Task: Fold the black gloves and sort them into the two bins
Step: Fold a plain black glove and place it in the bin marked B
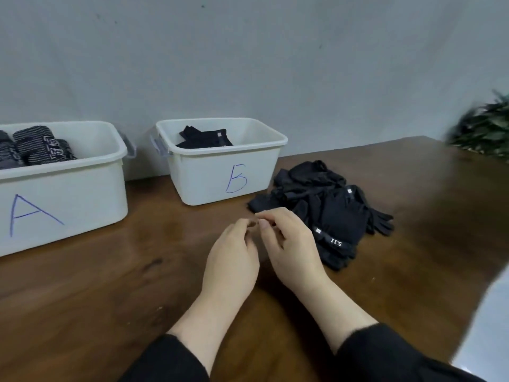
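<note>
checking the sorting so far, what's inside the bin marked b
Bin B holds folded black gloves lying toward its back left; one shows a small white tag. The front wall hides the floor of the bin, so how many lie underneath cannot be told.

Brown wooden table (pixel 110 285), grey wall (pixel 248 64), blurred green plant (pixel 484 128)

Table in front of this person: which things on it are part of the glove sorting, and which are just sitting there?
Part of the job:
pile of black gloves
bin A, holding patterned gloves
bin B, holding plain black gloves
left hand and right hand, both holding nothing

Just there:
green plant
wooden table
</note>
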{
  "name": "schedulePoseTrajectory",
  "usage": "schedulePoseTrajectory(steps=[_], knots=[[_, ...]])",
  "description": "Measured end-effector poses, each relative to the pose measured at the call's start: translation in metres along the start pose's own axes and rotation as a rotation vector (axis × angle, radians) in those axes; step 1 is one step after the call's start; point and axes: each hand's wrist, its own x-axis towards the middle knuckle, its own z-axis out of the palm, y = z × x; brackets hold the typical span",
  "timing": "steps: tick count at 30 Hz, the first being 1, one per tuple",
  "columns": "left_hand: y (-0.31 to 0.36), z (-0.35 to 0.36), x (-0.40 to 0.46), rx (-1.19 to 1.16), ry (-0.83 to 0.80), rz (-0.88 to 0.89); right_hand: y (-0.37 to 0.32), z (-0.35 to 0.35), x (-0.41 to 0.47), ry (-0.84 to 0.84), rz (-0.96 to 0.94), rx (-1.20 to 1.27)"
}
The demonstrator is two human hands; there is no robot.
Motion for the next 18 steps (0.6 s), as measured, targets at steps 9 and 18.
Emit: schedulePoseTrajectory(steps=[9,18], knots=[[0.003,0.017,0.0,-0.002,-0.161,0.071,0.056,-0.062,-0.005,0.038,0.151,-0.366],[0.005,0.019,-0.004,0.011,-0.198,0.067,0.085,-0.087,-0.02,-0.076,0.43,-0.447]])
